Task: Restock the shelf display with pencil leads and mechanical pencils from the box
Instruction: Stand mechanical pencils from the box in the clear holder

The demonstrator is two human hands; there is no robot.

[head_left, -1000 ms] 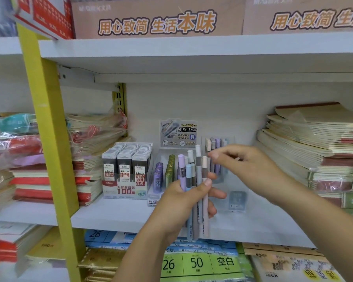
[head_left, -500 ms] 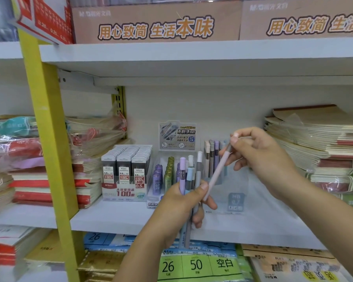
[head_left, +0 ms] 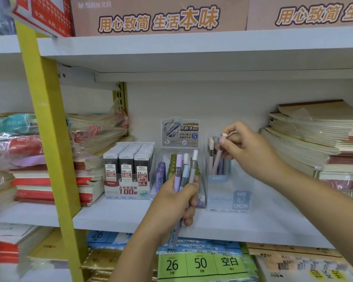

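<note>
My left hand (head_left: 176, 202) grips a bunch of three mechanical pencils (head_left: 184, 171), purple, blue and grey, upright in front of the shelf. My right hand (head_left: 248, 147) pinches a pale pink mechanical pencil (head_left: 217, 157) near its top, with the tip down inside the clear pencil display stand (head_left: 228, 192), where several pencils stand at the back. Left of it a clear lead display (head_left: 179, 135) holds purple and green lead tubes (head_left: 161, 171). A box of black 0.5 HB lead cases (head_left: 128, 165) sits further left.
The white shelf board (head_left: 120, 216) carries wrapped notebook stacks (head_left: 29, 159) at the left and beige notebook stacks (head_left: 318, 139) at the right. A yellow upright post (head_left: 47, 139) stands at the left. Labelled packs (head_left: 200, 263) lie on the shelf below.
My right hand pulled one pink pencil out of the bunch in my left hand and carried it right and back into the clear stand. My left hand stayed roughly in place.
</note>
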